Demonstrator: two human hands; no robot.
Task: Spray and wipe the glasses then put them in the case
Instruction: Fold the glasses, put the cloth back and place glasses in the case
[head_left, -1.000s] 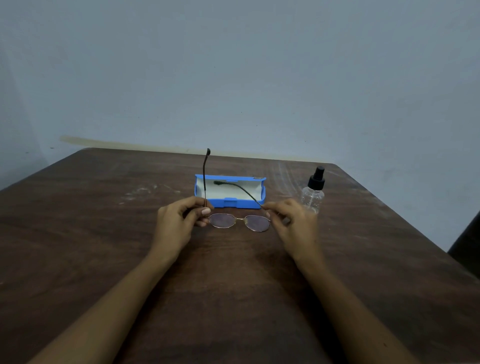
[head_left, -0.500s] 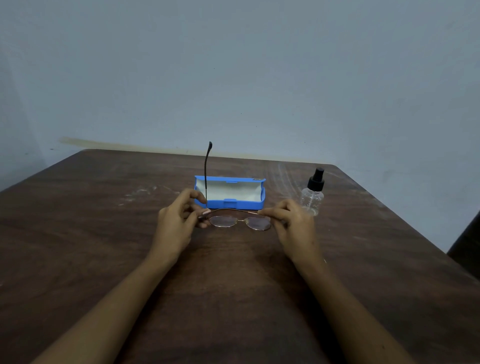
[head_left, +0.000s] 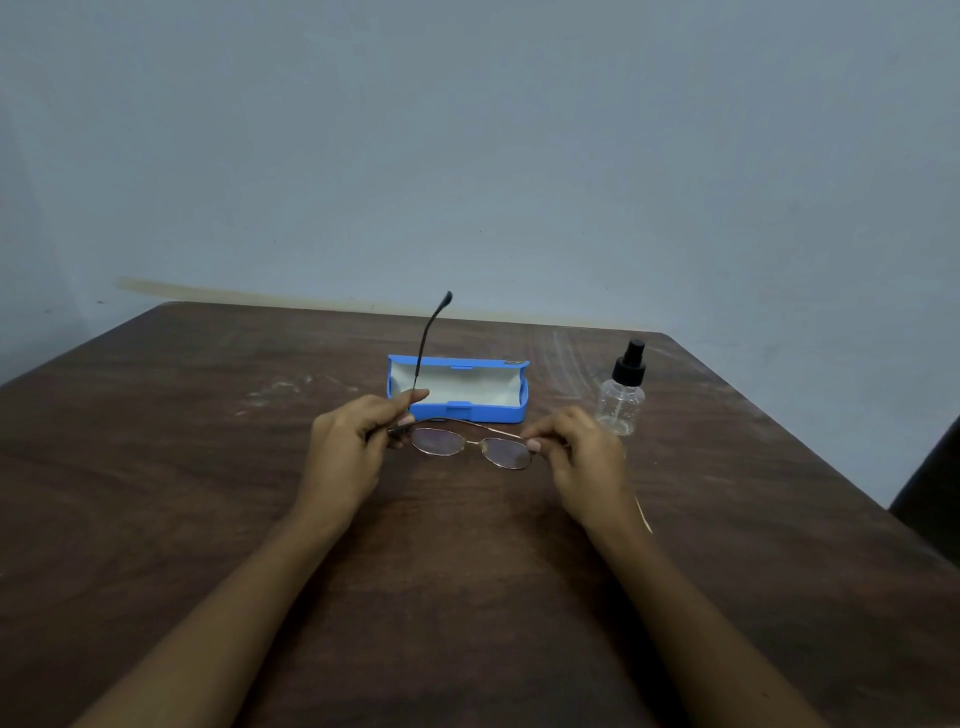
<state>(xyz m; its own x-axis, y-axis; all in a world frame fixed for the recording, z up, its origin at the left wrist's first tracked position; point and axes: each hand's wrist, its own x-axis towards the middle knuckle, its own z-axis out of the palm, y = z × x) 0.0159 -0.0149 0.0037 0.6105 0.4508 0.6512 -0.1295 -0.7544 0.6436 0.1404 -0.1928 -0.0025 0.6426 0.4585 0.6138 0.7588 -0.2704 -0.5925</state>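
Thin gold-framed glasses (head_left: 470, 446) are held just above the table between both hands, lenses facing me. My left hand (head_left: 349, 447) pinches the frame's left end, where one dark temple arm sticks up past the case. My right hand (head_left: 582, 457) pinches the right end, and that side's temple arm lies folded across the top of the lenses. Behind them the blue case (head_left: 496, 410) lies open, its pale lining showing and nothing inside.
A small clear spray bottle (head_left: 621, 395) with a black pump top stands right of the case, close to my right hand. The dark wooden table (head_left: 208, 467) ends at a grey wall behind. A dark object sits at the far right edge.
The right temple arm has folded down flat against the lenses. The left temple arm stays upright and has tilted slightly right. Both hands kept their grip.
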